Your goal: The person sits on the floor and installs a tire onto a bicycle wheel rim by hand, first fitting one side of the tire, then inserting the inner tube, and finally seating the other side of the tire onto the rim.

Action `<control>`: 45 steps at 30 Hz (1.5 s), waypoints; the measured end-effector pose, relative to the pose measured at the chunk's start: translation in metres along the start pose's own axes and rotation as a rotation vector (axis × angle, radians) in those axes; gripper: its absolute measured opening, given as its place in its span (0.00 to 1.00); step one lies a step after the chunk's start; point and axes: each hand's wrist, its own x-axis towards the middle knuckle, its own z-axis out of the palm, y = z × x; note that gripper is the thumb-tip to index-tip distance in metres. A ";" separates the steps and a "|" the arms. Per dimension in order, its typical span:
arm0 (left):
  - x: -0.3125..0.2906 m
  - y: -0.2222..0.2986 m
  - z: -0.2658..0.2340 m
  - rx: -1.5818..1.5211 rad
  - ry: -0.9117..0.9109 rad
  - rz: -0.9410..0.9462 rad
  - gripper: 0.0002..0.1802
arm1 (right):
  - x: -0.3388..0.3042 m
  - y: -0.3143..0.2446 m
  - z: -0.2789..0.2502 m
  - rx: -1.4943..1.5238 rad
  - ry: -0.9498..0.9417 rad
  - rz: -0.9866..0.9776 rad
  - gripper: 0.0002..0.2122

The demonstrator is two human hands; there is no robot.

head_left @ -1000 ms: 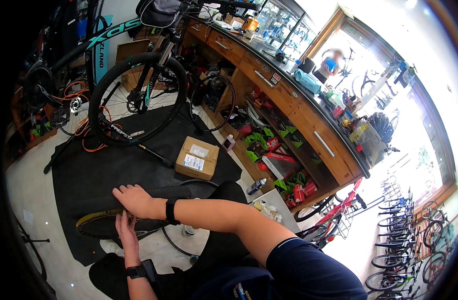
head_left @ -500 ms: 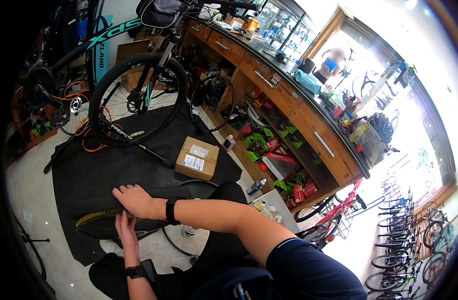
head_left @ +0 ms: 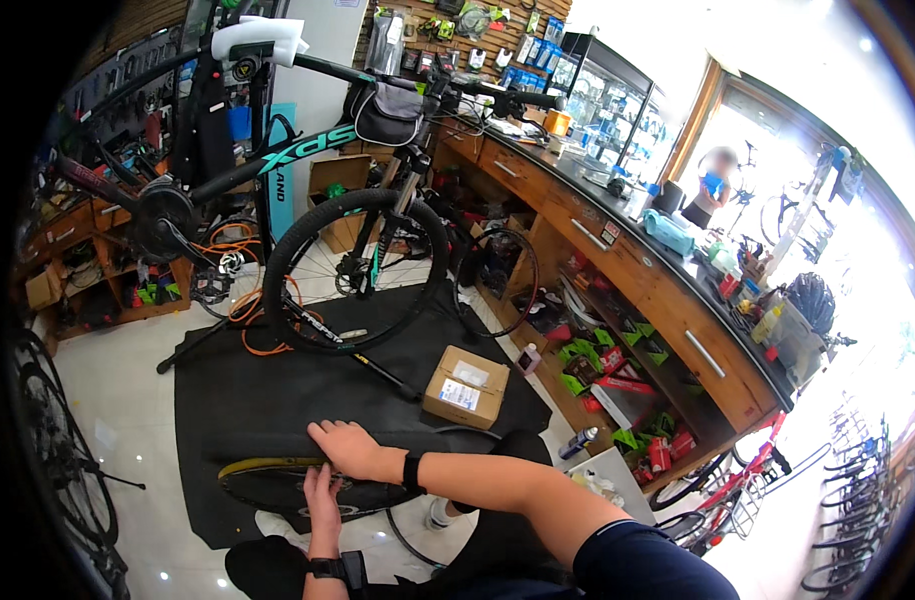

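Wheel is at the near part of the mat; right hand lies on it, left hand is at its nearer side. Box rests on the mat, beyond and right of the wheel. Bottle stands right of the box; can stands nearer, right of the mat. Bike is beyond the wheel. Surface runs along the right, pouch on it, helmet toward its near end.

matt rubber tyre, cardboard box, glossy floor, wooden drawers
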 end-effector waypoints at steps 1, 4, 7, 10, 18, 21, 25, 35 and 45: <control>-0.002 0.002 0.003 0.016 -0.005 0.002 0.13 | 0.001 0.001 0.002 -0.009 0.007 -0.002 0.29; -0.007 0.002 0.006 0.101 -0.045 0.051 0.14 | -0.005 0.007 0.012 -0.022 0.017 0.007 0.30; -0.012 0.018 0.005 0.475 -0.007 0.115 0.15 | -0.007 0.008 0.011 -0.027 0.022 0.009 0.31; -0.034 0.080 0.021 1.021 -0.060 0.274 0.16 | -0.014 0.004 0.004 -0.009 0.027 0.028 0.30; -0.071 0.343 0.144 0.737 -0.401 0.532 0.33 | -0.019 -0.008 -0.004 0.057 -0.069 0.016 0.30; -0.079 0.392 0.214 0.840 -0.416 0.883 0.36 | -0.027 -0.006 -0.002 0.017 -0.059 0.050 0.32; -0.099 0.367 0.262 1.254 -0.440 1.138 0.36 | -0.036 0.000 0.000 0.024 -0.040 0.056 0.32; -0.026 0.244 0.131 1.915 -0.763 0.551 0.35 | -0.042 0.002 0.002 0.038 0.016 0.009 0.34; 0.011 0.180 0.042 2.083 -0.691 0.236 0.38 | -0.042 -0.009 0.002 0.059 -0.068 0.002 0.31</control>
